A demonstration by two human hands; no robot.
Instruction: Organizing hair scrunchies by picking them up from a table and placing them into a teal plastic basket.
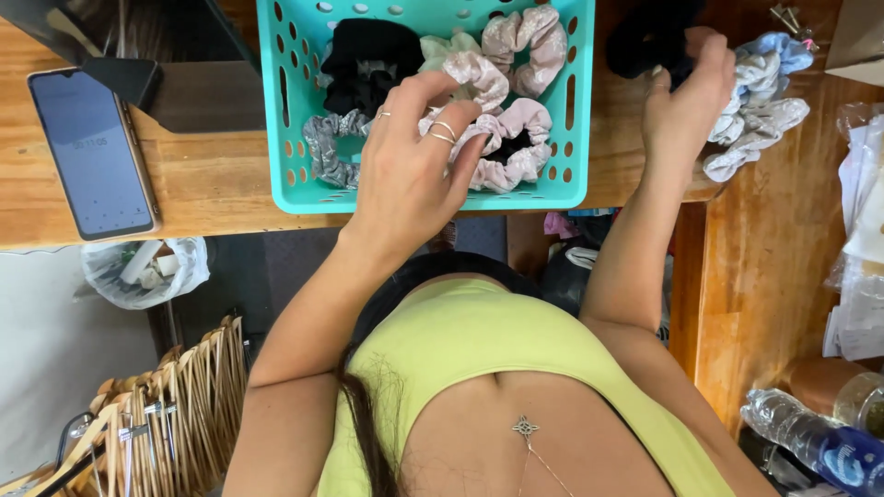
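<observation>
We've got our left hand [410, 175] with loosely spread fingers on a pink scrunchie [511, 147] in the teal basket [285, 120] on the desk [212, 179], right hand [686, 106] pinching the grey-blue scrunchie pile [760, 115] — soft, light, probably grabbable anywhere.

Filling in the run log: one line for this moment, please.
left hand: over teal basket, fingers on pink scrunchie | right hand: on scrunchie pile | phone: on table
</observation>
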